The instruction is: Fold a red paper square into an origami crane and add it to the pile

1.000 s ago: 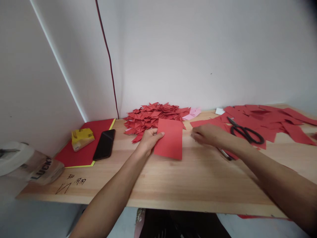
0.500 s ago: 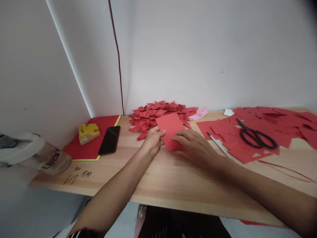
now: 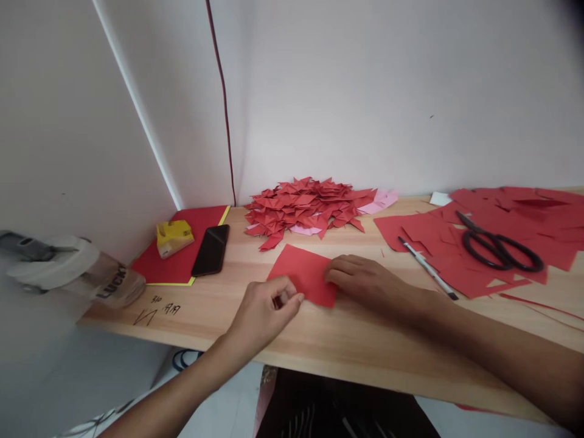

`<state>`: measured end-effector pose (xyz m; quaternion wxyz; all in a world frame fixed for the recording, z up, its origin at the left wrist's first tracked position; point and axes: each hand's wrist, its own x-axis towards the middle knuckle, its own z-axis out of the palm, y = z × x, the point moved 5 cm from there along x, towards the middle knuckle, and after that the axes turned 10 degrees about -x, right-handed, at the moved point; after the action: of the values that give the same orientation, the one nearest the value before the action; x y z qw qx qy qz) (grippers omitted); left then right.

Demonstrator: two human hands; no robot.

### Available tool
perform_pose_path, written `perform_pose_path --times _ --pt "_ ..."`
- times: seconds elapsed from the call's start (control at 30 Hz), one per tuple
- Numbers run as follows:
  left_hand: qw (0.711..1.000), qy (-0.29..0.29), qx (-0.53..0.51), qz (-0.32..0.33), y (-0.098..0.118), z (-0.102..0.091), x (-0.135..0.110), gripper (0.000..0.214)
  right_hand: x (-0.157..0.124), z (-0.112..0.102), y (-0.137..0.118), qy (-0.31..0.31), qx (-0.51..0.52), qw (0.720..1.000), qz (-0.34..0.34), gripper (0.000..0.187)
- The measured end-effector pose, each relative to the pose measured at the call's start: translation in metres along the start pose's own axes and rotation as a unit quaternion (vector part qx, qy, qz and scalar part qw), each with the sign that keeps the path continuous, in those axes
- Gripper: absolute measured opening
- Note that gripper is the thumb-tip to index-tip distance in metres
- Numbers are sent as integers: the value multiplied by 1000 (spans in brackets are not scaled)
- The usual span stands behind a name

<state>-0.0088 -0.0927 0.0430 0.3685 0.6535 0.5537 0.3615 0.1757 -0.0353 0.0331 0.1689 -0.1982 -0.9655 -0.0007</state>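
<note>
A square sheet of red paper (image 3: 303, 271) lies flat or nearly flat on the wooden table in front of me. My left hand (image 3: 269, 307) is at its lower left edge, fingers curled and thumb drawn to the index finger in a pinch at the paper. At the right edge, my right hand (image 3: 358, 277) has its bent fingers closed on the sheet; its thumb is mostly hidden. Behind the sheet, against the wall, sits a heap of folded red paper pieces (image 3: 305, 204) with some pink ones among them.
To the right, black-handled scissors (image 3: 502, 249) and a pen (image 3: 429, 267) lie on red paper sheets (image 3: 438, 234). On the left are a phone (image 3: 210, 250), a yellow packet (image 3: 174, 237) on a red folder (image 3: 155, 267), and a lidded bottle (image 3: 112, 277). The table's front edge (image 3: 319, 368) is near me.
The red sheet has come down from a tilted hold above the table and turned. My left hand has shifted to its lower edge; the right hand stays at its right side. The view has shifted slightly.
</note>
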Motion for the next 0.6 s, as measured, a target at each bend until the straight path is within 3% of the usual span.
perform_pose_path --times 0.07,0.13,0.2,0.33,0.6 --pt "978 -4 157 134 15 3 -5 17 0 4 1 -9 -1 1000 -4 21" --pt "945 -46 249 206 21 14 -2 25 -2 6 2 -11 -2 1000 -3 18" --pt "923 -83 311 212 19 24 7 43 -3 6 5 -8 3 1000 7 18" --pt "896 -136 386 170 10 35 28 23 -5 7 15 1 47 996 70 20" --pt "894 -145 375 198 3 34 44 23 -2 10 34 27 86 985 148 15"
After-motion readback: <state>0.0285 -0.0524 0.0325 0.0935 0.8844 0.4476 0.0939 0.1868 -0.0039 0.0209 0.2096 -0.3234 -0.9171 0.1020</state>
